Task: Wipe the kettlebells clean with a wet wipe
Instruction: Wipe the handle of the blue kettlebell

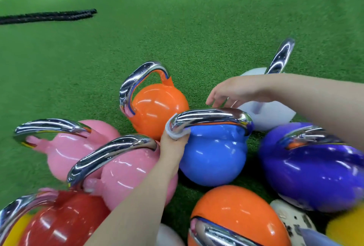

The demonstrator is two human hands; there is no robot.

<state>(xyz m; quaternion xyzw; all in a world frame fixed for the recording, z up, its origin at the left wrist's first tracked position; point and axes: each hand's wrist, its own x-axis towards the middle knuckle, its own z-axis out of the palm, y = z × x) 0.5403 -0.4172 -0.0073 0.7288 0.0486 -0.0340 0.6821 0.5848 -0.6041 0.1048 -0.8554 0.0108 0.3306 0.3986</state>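
My left hand (173, 143) pinches the wet wipe (173, 130) around the left end of the blue kettlebell (213, 157)'s chrome handle (210, 116), which runs left to right. My right hand (234, 92) hovers by the handle's right end, fingers loosely apart. Other bells crowd both sides; open turf (177, 19) lies beyond.

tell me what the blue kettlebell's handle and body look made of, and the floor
Handle: polished chrome-like metal, with mirror reflections. Blue kettlebell body: glossy smooth coating, vinyl or paint, with sharp highlights; what lies beneath cannot be told. Floor: green artificial turf, short fibrous texture.
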